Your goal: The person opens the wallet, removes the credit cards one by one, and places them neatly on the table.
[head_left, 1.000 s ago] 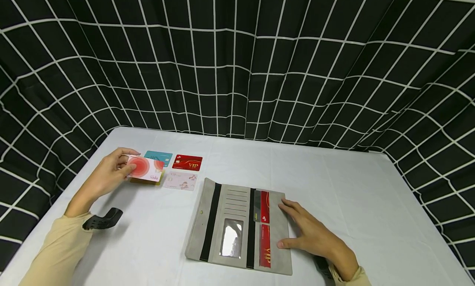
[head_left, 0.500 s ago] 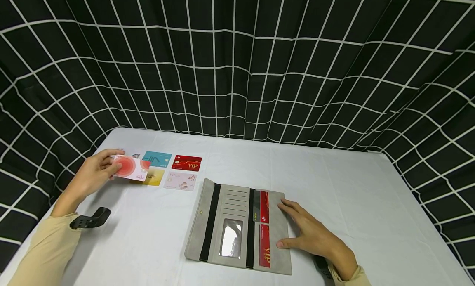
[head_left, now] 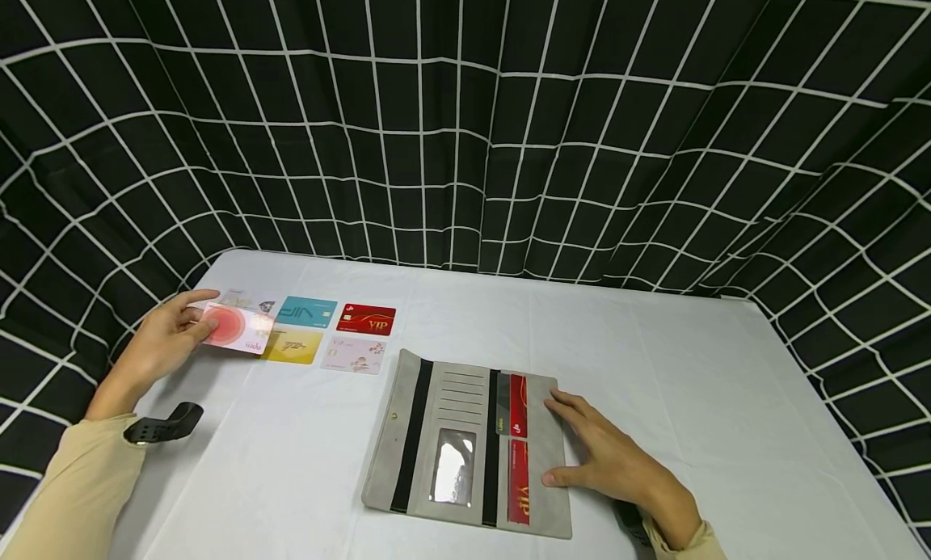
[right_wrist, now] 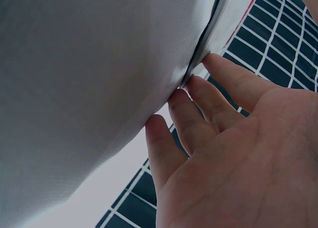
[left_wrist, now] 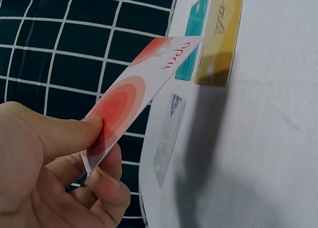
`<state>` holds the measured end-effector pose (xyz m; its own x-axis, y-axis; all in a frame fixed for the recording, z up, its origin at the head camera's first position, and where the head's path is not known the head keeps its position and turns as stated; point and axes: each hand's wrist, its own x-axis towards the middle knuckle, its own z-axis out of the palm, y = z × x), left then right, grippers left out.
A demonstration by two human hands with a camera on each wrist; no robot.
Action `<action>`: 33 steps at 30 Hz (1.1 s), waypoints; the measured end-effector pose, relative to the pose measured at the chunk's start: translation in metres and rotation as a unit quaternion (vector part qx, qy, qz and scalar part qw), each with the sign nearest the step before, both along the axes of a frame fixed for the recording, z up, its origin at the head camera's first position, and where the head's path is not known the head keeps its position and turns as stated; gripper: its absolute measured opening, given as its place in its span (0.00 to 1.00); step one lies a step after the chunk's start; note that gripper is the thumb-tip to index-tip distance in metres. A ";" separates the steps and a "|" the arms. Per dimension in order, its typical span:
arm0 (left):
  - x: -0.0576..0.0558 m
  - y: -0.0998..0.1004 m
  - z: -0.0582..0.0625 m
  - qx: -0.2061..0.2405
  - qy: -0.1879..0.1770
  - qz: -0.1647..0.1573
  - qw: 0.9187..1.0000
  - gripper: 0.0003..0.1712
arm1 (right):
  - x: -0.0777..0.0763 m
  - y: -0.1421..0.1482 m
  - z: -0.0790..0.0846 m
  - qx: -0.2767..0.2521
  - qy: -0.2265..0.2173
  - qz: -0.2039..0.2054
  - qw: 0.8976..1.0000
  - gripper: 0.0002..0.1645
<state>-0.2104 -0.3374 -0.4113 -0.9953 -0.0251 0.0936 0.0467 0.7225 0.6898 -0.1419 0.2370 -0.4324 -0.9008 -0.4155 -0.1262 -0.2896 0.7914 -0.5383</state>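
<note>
My left hand (head_left: 163, 338) pinches a white card with pink-red circles (head_left: 236, 328) between thumb and fingers, at the left of the table. In the left wrist view that card (left_wrist: 124, 99) is tilted and held above the cloth, its shadow falling below. Just behind it lies a pale grey card (head_left: 240, 299), partly covered in the head view. My right hand (head_left: 607, 451) rests with spread fingers at the right edge of an open grey wallet (head_left: 549, 463). In the wallet's right-hand slots sit a dark grey card (head_left: 503, 410) and two red cards, one above (head_left: 519, 406), one below (head_left: 520, 479).
Right of the held card lie a teal card (head_left: 309, 311), a gold card (head_left: 294, 346), a red VIP card (head_left: 367, 319) and a pale pink card (head_left: 354, 355). A white cloth covers the table (head_left: 691, 366). Black grid-patterned curtains (head_left: 451, 140) stand around its back and sides.
My left hand has moved left with the circle-patterned card, uncovering the teal and gold cards and part of the pale grey one. The right hand and wallet stay put.
</note>
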 end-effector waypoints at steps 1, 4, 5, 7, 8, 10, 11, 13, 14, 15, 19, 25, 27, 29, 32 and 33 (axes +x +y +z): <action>-0.001 -0.001 -0.001 0.002 -0.001 0.001 1.000 0.25 | 0.000 0.000 0.000 0.001 -0.001 -0.001 1.000 0.61; -0.002 -0.005 -0.004 0.010 -0.001 0.008 1.000 0.24 | 0.000 0.000 0.000 0.001 -0.003 -0.003 1.000 0.61; -0.003 -0.006 -0.005 0.011 -0.001 0.011 1.000 0.24 | 0.000 0.000 0.000 0.001 -0.003 -0.003 1.000 0.62; -0.004 -0.010 -0.008 0.014 0.001 0.016 1.000 0.23 | 0.000 0.000 0.000 0.001 -0.004 -0.004 1.000 0.62; -0.005 -0.012 -0.009 0.016 0.002 0.016 1.000 0.23 | 0.000 0.000 0.000 0.000 -0.004 -0.005 1.000 0.62; -0.006 -0.016 -0.011 0.021 0.002 0.016 1.000 0.23 | 0.000 0.000 0.000 0.000 -0.005 -0.006 1.000 0.62; -0.007 -0.018 -0.011 0.024 0.002 0.016 1.000 0.23 | 0.000 0.000 0.000 0.001 -0.005 -0.006 1.000 0.62; -0.007 -0.021 -0.013 0.025 0.002 0.017 1.000 0.24 | 0.000 0.000 0.000 0.003 -0.004 -0.007 1.000 0.62; -0.007 -0.022 -0.014 0.025 0.002 0.019 0.999 0.23 | 0.000 0.000 0.000 0.004 -0.004 -0.006 1.000 0.62; -0.007 -0.023 -0.015 0.025 0.002 0.021 0.999 0.23 | 0.000 0.000 0.000 0.004 -0.004 -0.006 1.000 0.62; -0.007 -0.025 -0.019 0.018 0.002 0.039 0.999 0.23 | 0.000 0.000 0.000 0.003 -0.005 -0.006 1.000 0.62; -0.008 -0.027 -0.022 -0.020 0.000 0.075 0.997 0.23 | 0.000 0.000 0.000 0.005 0.001 -0.003 1.000 0.62; -0.008 -0.027 -0.023 -0.029 -0.010 0.087 0.996 0.23 | 0.001 0.000 0.001 0.006 0.003 -0.002 1.000 0.62; -0.007 -0.028 -0.023 -0.036 -0.021 0.099 0.994 0.24 | 0.001 0.000 0.001 0.006 0.005 -0.001 1.000 0.61; -0.007 -0.029 -0.024 -0.038 -0.034 0.111 0.992 0.24 | 0.001 0.000 0.001 0.006 0.007 0.001 1.000 0.61; -0.008 -0.029 -0.025 -0.039 -0.036 0.114 0.992 0.25 | 0.001 0.000 0.001 0.006 0.008 0.002 1.000 0.61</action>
<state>-0.2180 -0.3661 -0.4361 -0.9686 -0.2464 0.0326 -0.1721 0.7595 0.6273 -0.1408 0.2374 -0.4318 -0.9013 -0.4172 -0.1168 -0.3010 0.7968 -0.5239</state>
